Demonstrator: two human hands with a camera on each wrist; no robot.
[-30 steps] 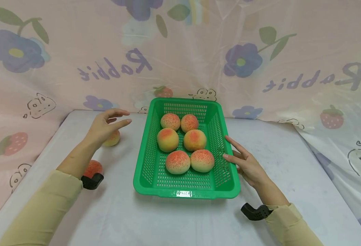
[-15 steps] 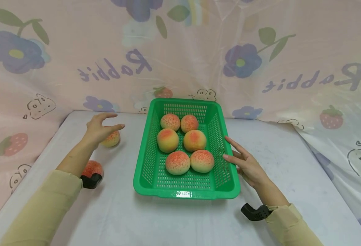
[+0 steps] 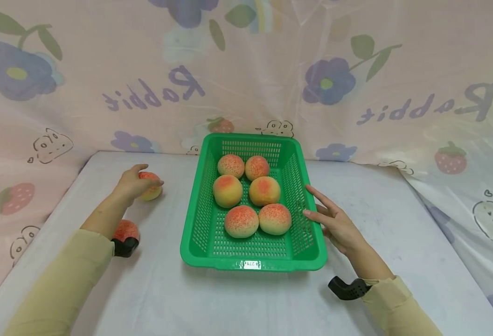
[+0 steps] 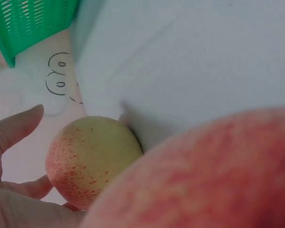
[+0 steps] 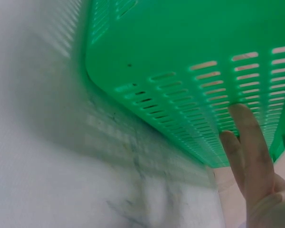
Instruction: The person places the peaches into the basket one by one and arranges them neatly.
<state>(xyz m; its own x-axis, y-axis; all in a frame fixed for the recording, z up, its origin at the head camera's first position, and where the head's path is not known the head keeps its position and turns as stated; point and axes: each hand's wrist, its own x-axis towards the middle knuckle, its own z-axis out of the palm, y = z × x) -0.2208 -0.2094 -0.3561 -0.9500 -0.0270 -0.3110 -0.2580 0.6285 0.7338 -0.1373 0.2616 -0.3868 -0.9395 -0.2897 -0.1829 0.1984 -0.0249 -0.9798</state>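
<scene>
My left hand [image 3: 129,185] is at a yellow and red peach [image 3: 151,192] on the table's left side. In the left wrist view its fingertips touch the far side of that peach [image 4: 92,156], while the thumb stands apart from it. A second, redder peach [image 3: 127,229] lies under my left wrist and looms large in the left wrist view. My right hand [image 3: 338,226] holds the right rim of a green plastic basket [image 3: 187,219], thumb over the edge. In the right wrist view, two fingers [image 5: 251,147] press against the slotted outer wall.
Several peaches [image 3: 241,221] lie in pairs inside the basket. The table [image 3: 154,289] has a white cover. A printed curtain [image 3: 246,70] hangs right behind the basket and along both sides. A black wrist camera mount [image 3: 349,288] sits on each wrist.
My left hand has come down and back to the left, from above the table onto the far-left peach. My right hand and the basket have stayed in place.
</scene>
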